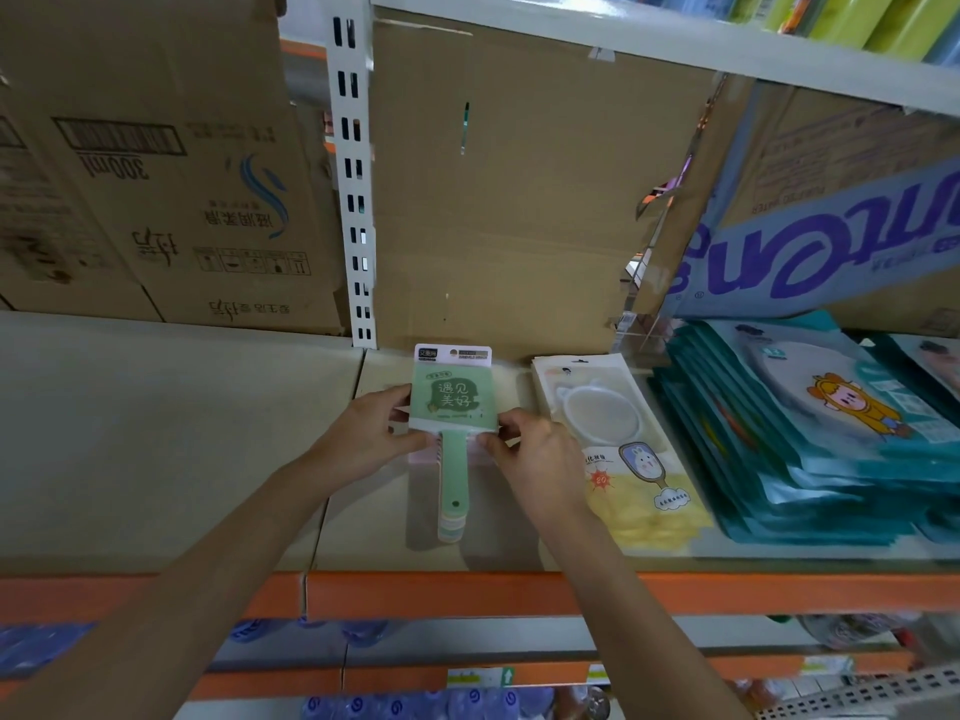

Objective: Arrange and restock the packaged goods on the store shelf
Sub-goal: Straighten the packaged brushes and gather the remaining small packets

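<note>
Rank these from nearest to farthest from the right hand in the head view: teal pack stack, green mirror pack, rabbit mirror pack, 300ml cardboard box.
1. Green mirror pack, held in the right hand.
2. Rabbit mirror pack, just to its right.
3. Teal pack stack, farther right.
4. 300ml cardboard box, back left.

boxes: matt cardboard | teal packets: glossy plastic | upright: painted metal

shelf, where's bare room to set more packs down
The left bay of the shelf is bare, bordered by boxes behind, the post on its right and the orange edge in front. A narrow strip lies between the post and the mirror packs gripped by the left hand and right hand. Right of those it is crowded: white pouches, then teal pouches.
</note>
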Demonstrator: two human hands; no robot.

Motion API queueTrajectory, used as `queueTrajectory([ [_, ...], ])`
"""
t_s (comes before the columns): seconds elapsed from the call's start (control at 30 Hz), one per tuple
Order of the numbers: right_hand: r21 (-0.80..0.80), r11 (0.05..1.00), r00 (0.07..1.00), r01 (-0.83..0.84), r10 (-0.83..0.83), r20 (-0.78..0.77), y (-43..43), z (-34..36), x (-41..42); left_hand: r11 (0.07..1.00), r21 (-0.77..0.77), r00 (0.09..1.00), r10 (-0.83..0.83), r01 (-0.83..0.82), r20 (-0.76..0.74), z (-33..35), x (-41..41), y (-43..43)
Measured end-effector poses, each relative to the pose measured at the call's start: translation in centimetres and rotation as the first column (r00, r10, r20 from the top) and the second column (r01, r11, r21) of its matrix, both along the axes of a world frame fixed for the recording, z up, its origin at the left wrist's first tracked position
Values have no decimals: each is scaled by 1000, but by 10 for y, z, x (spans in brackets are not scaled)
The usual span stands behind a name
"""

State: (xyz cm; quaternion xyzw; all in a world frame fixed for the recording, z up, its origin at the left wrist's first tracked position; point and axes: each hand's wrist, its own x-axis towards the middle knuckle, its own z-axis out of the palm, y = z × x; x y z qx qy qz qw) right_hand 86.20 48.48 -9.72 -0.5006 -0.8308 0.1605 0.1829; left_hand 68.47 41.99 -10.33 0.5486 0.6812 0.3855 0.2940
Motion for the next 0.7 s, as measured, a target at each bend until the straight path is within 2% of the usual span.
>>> queueTrajectory([
  [0.17, -66, 998, 1000, -14, 12, -24, -2, 3, 5, 995, -102, 1000, 16, -16, -8, 1, 2, -9],
  [0.27, -37, 999, 999, -21, 19, -42, -6, 5, 14, 960, -264, 986, 46, -88, -162, 1, 0, -17],
  [0.4, -67, 995, 997, -80, 78, -24, -18, 4, 25, 926, -364, 972, 15, -103, -236, 1, 6, -34],
  [0.57, -151, 977, 989, -148, 147, -14, -31, -1, 25, 960, -254, 976, 63, -116, -208, -1, 24, -43],
  [0.7, -145, 973, 984, -179, 180, -5, -36, -1, 21, 974, -194, 971, 69, -114, -227, -1, 37, -43],
])
